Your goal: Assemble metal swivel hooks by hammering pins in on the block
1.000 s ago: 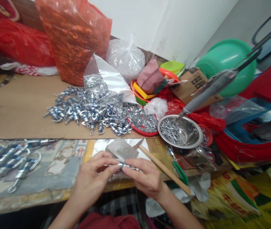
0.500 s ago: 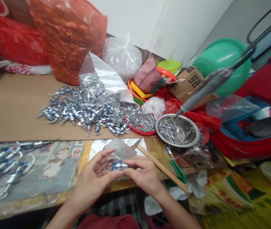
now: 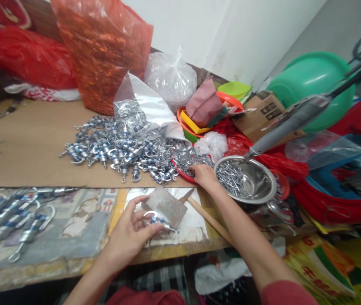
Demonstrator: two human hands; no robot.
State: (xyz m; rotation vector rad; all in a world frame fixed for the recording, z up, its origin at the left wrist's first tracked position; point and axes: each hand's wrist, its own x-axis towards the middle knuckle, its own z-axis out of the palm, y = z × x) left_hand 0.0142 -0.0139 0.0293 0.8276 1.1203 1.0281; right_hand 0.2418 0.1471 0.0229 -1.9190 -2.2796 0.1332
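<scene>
Clearly, the workbench (image 3: 168, 253) is a worn one, its front edge patched with yellowish tape, with a flat brown cardboard sheet (image 3: 34, 146) laid along its back part below a pale wall (image 3: 180, 25). An orange-red bag (image 3: 101, 55) and a knotted clear bag (image 3: 170, 80) stand behind, and a green basin (image 3: 314, 84) leans at the right. Half a second ago both hands were together at the blue-and-silver piece; now the left hand (image 3: 132, 228) alone holds it between thumb and fingers, while the right hand (image 3: 204, 174) has gone to the red dish (image 3: 184, 174), its fingertips down among the metal strips (image 3: 183, 157); whether they grip one cannot be told. The blue-and-silver piece (image 3: 157, 220) is just in front of the grey slab (image 3: 164, 205), its bright curved arc towards the palm and its thin shaft pointing right. It has shiny rounded bands, whereas the slab is dull, scuffed and straight-edged. Many similar pieces lie in a glinting heap (image 3: 117, 146) on the cardboard, some with ringed ends. Slim bright pins (image 3: 231, 178) fill one side of the smooth, round steel bowl (image 3: 255, 186), and a plain wooden handle (image 3: 209, 216) slants under the right forearm.
</scene>
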